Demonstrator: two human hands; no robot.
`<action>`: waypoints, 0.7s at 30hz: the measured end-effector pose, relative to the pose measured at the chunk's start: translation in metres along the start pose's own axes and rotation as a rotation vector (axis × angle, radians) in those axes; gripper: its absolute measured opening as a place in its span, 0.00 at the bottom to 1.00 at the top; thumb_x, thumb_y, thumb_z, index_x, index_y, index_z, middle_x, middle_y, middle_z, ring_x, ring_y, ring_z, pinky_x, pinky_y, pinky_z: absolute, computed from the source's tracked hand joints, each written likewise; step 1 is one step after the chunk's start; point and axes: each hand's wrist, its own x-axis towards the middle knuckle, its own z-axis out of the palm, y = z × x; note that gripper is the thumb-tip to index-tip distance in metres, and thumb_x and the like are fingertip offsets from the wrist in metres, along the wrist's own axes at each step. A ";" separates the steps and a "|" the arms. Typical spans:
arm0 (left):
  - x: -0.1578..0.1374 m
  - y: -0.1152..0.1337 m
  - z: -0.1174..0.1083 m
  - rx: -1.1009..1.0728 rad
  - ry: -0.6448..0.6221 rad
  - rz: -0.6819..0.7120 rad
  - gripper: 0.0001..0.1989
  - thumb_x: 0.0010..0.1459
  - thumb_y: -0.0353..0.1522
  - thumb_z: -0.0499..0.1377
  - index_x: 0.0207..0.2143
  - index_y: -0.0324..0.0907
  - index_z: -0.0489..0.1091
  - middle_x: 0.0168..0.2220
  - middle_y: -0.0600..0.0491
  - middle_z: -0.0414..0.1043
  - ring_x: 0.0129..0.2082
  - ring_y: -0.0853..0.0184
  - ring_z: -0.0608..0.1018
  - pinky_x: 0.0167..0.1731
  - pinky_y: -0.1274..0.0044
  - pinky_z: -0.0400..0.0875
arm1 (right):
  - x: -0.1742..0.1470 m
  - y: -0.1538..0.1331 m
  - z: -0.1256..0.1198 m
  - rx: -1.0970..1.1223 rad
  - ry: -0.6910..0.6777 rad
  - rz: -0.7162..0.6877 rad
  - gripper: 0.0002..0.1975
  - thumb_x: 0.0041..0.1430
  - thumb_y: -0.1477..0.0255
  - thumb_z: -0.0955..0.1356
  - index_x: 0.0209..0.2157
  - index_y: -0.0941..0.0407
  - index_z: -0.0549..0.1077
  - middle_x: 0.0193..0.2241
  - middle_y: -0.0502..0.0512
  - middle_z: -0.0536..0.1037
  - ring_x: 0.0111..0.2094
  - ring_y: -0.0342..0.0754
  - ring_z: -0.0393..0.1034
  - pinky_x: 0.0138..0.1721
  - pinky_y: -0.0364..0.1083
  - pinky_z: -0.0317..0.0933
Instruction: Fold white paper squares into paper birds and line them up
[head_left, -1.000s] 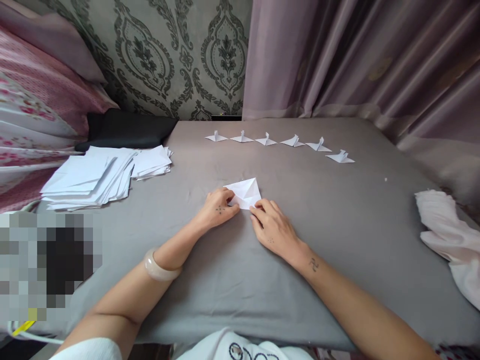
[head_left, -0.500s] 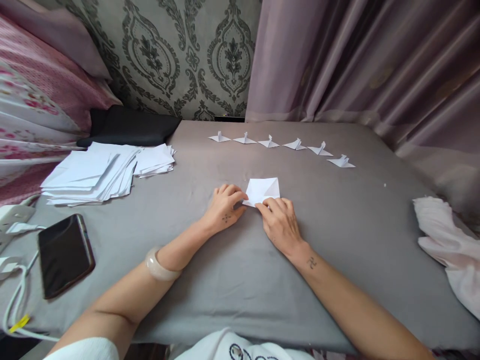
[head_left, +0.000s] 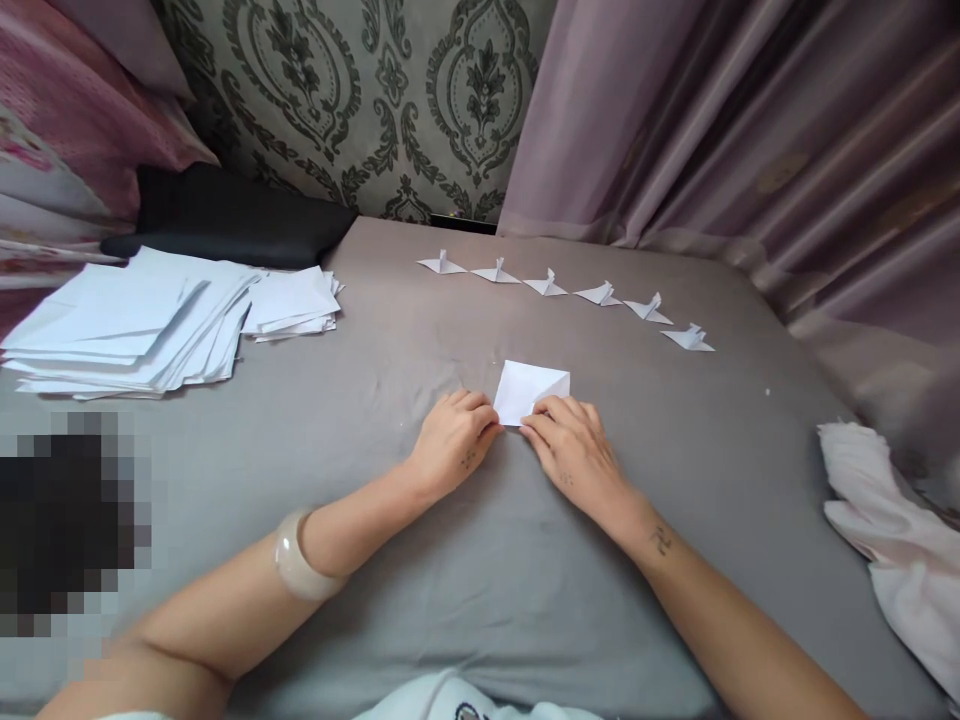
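Observation:
A small folded sheet of white paper (head_left: 525, 388) lies on the grey cloth in front of me, with a diagonal crease line near its right side. My left hand (head_left: 459, 440) pinches its near left corner between thumb and fingers. On the near right edge, my right hand (head_left: 574, 445) grips the paper with thumb and forefinger, its other fingers curled over the right part and hiding it. Beyond the hands, several folded paper birds (head_left: 545, 283) stand in a slanting row.
At the left are a large stack of white paper (head_left: 97, 320) and a smaller stack (head_left: 292, 303), before a black cushion-like item (head_left: 232, 215). A pale cloth (head_left: 877, 530) lies at the right edge. Curtains (head_left: 675, 120) hang behind. A blurred-out patch covers the lower left.
The view has tilted and shifted a little. The paper has turned slightly, and both hands now hold its near edge, with the left fingers closer to the corner.

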 end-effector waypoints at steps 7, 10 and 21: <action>-0.001 0.001 0.004 -0.174 0.080 -0.138 0.07 0.60 0.30 0.56 0.33 0.40 0.74 0.36 0.49 0.71 0.38 0.63 0.69 0.39 0.72 0.67 | 0.023 0.005 -0.019 0.065 -0.221 0.060 0.11 0.65 0.72 0.62 0.35 0.56 0.76 0.36 0.54 0.76 0.42 0.48 0.68 0.46 0.48 0.52; 0.000 0.003 0.006 -0.194 0.098 -0.194 0.06 0.59 0.30 0.56 0.31 0.39 0.73 0.38 0.48 0.69 0.40 0.62 0.68 0.41 0.71 0.67 | 0.034 0.002 -0.023 0.025 -0.290 0.090 0.11 0.64 0.73 0.62 0.34 0.56 0.76 0.36 0.54 0.77 0.41 0.48 0.69 0.45 0.48 0.52; 0.000 -0.001 0.008 -0.221 0.067 -0.213 0.03 0.58 0.29 0.56 0.32 0.39 0.68 0.39 0.49 0.64 0.41 0.62 0.65 0.42 0.71 0.65 | 0.060 -0.008 -0.030 -0.141 -0.457 0.188 0.11 0.62 0.69 0.63 0.34 0.57 0.76 0.37 0.58 0.79 0.40 0.51 0.71 0.38 0.46 0.54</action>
